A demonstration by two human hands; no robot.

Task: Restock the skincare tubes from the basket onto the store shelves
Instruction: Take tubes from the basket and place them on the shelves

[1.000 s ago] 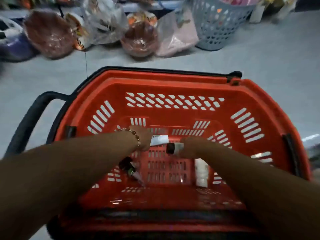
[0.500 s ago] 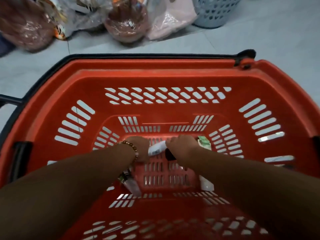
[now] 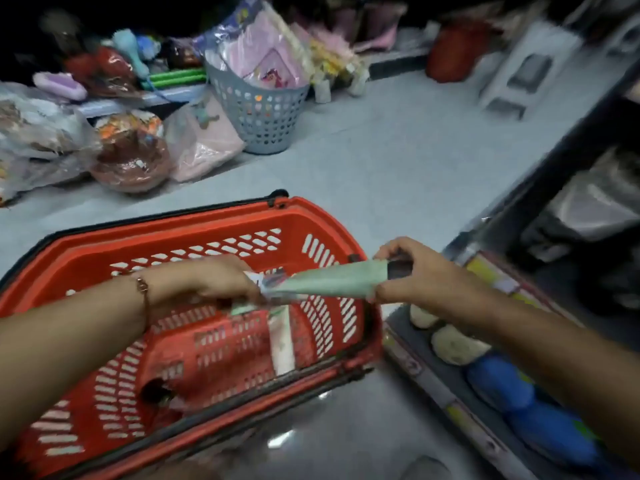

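Note:
A red plastic basket (image 3: pixel 304 216) sits on the floor in front of me. My right hand (image 3: pixel 426 275) grips a pale green tube (image 3: pixel 332 282) by its dark cap, above the basket's right rim. My left hand (image 3: pixel 214 278) pinches the crimped tail ends of tubes, one of them white (image 3: pixel 254 277); how many it holds is blurred. A white tube (image 3: pixel 282 341) lies on the basket floor, and a dark-capped tube (image 3: pixel 156 393) lies near the front left. The store shelf (image 3: pixel 446 382) runs along the right.
The low shelf at the right holds beige and blue rounded items (image 3: pixel 498 379). A grey perforated bin (image 3: pixel 259 112) and plastic-wrapped goods (image 3: pixel 131 154) stand on the floor beyond the basket. A white stool (image 3: pixel 519 74) is at the far right.
Both hands have lifted out of the basket's bottom with tubes. The right hand has moved right toward the shelf with the green tube. My view has swung right.

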